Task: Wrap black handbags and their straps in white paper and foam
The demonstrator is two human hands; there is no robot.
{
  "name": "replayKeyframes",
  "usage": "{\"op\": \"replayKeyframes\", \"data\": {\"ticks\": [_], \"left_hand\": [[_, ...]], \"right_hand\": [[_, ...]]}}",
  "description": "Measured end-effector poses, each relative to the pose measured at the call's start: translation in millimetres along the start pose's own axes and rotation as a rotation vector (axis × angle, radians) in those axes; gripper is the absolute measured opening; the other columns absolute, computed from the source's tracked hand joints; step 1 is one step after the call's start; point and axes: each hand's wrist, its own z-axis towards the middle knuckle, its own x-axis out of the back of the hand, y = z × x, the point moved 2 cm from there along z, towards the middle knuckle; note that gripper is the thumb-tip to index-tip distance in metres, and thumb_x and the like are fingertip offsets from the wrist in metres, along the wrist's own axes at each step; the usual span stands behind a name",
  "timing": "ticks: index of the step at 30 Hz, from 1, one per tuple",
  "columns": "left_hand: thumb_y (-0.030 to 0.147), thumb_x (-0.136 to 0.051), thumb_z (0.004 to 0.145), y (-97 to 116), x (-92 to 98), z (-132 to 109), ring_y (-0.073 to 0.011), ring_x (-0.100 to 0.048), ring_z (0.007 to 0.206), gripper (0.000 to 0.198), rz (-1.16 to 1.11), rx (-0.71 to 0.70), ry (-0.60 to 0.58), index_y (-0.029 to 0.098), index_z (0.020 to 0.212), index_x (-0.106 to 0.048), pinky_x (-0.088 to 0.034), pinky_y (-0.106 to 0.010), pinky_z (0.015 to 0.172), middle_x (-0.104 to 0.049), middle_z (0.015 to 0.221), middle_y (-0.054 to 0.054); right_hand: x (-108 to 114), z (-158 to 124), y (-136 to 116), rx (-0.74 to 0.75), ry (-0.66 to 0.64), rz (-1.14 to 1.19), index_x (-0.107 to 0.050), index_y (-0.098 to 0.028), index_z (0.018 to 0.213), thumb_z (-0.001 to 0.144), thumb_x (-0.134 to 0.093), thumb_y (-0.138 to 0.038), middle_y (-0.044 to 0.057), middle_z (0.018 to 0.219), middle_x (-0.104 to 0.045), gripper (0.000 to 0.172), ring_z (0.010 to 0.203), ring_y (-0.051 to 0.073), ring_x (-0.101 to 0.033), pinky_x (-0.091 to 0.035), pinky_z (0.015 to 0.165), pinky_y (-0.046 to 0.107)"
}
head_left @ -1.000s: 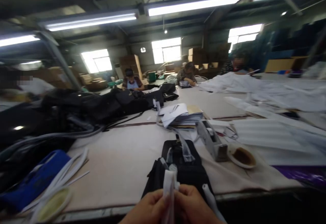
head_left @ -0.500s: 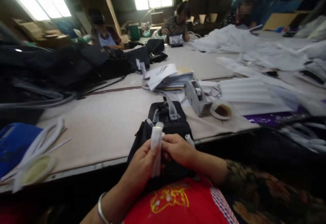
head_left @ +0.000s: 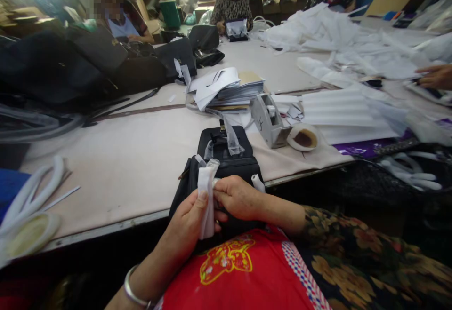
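A black bag [head_left: 229, 162] leans on the table's front edge, against my lap. Over its front I hold a white foam strip [head_left: 205, 202] upright. My left hand [head_left: 189, 220] grips the strip from the left, thumb pressed on its face. At the strip's right edge, the fingers of my right hand [head_left: 238, 199] are pinched together on it, partly hidden behind it. Clear plastic film [head_left: 233, 140] wraps the bag's handle. A white roll [head_left: 257, 183] sticks out at the bag's right side.
Beyond the bag lie a paper stack [head_left: 229, 91], a grey tape dispenser [head_left: 270, 122] and a tape roll [head_left: 302, 138]. Black bags [head_left: 88, 60] pile at left, white sheets [head_left: 328, 32] at right. Several people sit across; a co-worker's hand [head_left: 438, 76] shows at right.
The view has shifted slightly, so most things sit further left and higher. Both my hands stay on the foam strip. A co-worker's hand has appeared at the right edge.
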Motion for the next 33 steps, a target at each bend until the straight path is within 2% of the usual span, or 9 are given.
{"op": "replayKeyframes", "data": {"ticks": [4,11,15,17,18,21,27,30,33], "left_hand": [[0.067,-0.058,0.084,-3,-0.9,3,-0.0154,-0.064,0.053,0.060,0.012,-0.001,0.016,0.014,0.111,-0.058,-0.052,-0.023,0.050,-0.072,0.070,-0.007],[0.063,-0.062,0.083,-3,-0.2,7,-0.0113,-0.057,0.045,0.054,-0.066,-0.002,0.041,0.014,0.102,-0.058,-0.045,-0.018,0.044,-0.067,0.059,-0.003],[0.060,-0.068,0.081,-6,3.0,9,-0.0084,-0.052,0.043,0.048,-0.149,-0.017,0.037,0.014,0.092,-0.058,-0.040,-0.016,0.043,-0.061,0.055,0.000],[0.058,-0.068,0.081,-8,4.3,9,-0.0077,-0.052,0.043,0.046,-0.181,-0.025,0.028,0.015,0.089,-0.057,-0.040,-0.016,0.043,-0.060,0.056,0.001],[0.058,-0.068,0.082,-8,4.8,10,-0.0075,-0.052,0.043,0.045,-0.192,-0.033,0.023,0.015,0.089,-0.056,-0.040,-0.016,0.043,-0.060,0.058,0.002],[0.058,-0.066,0.084,-7,5.7,11,-0.0072,-0.052,0.044,0.045,-0.184,-0.063,0.018,0.015,0.091,-0.056,-0.039,-0.017,0.042,-0.060,0.063,0.002],[0.065,-0.058,0.085,-9,5.9,6,-0.0085,-0.052,0.040,0.049,-0.059,-0.135,-0.006,0.016,0.090,-0.053,-0.038,-0.017,0.037,-0.058,0.063,0.002],[0.064,-0.057,0.085,-14,9.2,7,-0.0091,-0.054,0.040,0.047,-0.027,-0.179,-0.015,0.017,0.091,-0.052,-0.039,-0.018,0.035,-0.058,0.067,0.002],[0.063,-0.055,0.087,-15,11.5,6,-0.0090,-0.053,0.040,0.046,-0.017,-0.211,-0.035,0.017,0.092,-0.052,-0.039,-0.017,0.035,-0.057,0.066,0.002]], "right_hand": [[3,6,0,0.031,-0.069,-0.040,-0.059,-0.014,0.063,0.089,-0.049,-0.011,-0.002,0.060,-0.057,0.028,0.056,0.008,-0.049,-0.033,0.054,0.018],[16,12,-16,0.062,-0.059,-0.594,-0.069,-0.014,0.067,0.089,-0.056,-0.028,0.008,0.066,-0.066,0.029,0.058,0.015,-0.052,-0.027,0.053,0.027],[31,8,-6,0.060,0.070,-0.373,-0.070,-0.014,0.072,0.089,-0.061,-0.029,0.003,0.066,-0.064,0.024,0.061,0.012,-0.053,-0.034,0.057,0.023],[38,6,2,0.068,0.178,-0.295,-0.072,-0.013,0.092,0.086,-0.065,-0.024,0.001,0.072,-0.064,0.015,0.064,0.011,-0.053,-0.037,0.061,0.022],[39,6,4,0.081,0.196,-0.303,-0.070,-0.013,0.106,0.084,-0.067,-0.023,0.001,0.075,-0.064,0.025,0.067,0.012,-0.054,-0.039,0.064,0.022],[37,11,1,0.134,0.082,-0.462,-0.053,-0.016,0.138,0.084,-0.069,-0.026,0.003,0.086,-0.066,0.057,0.076,0.016,-0.059,-0.042,0.069,0.025],[31,25,-15,0.128,-0.188,-0.851,-0.071,-0.021,0.108,0.091,-0.057,-0.026,0.008,0.096,-0.067,0.023,0.082,0.022,-0.065,-0.045,0.069,0.029],[35,32,-13,0.277,-0.183,-0.895,-0.074,-0.026,0.108,0.089,-0.062,-0.031,0.011,0.111,-0.065,0.023,0.096,0.026,-0.064,-0.047,0.081,0.036],[39,40,-12,0.498,-0.138,-0.847,-0.065,-0.036,0.127,0.085,-0.066,-0.031,0.009,0.146,-0.047,0.042,0.129,0.035,-0.046,-0.036,0.103,0.051]]}}
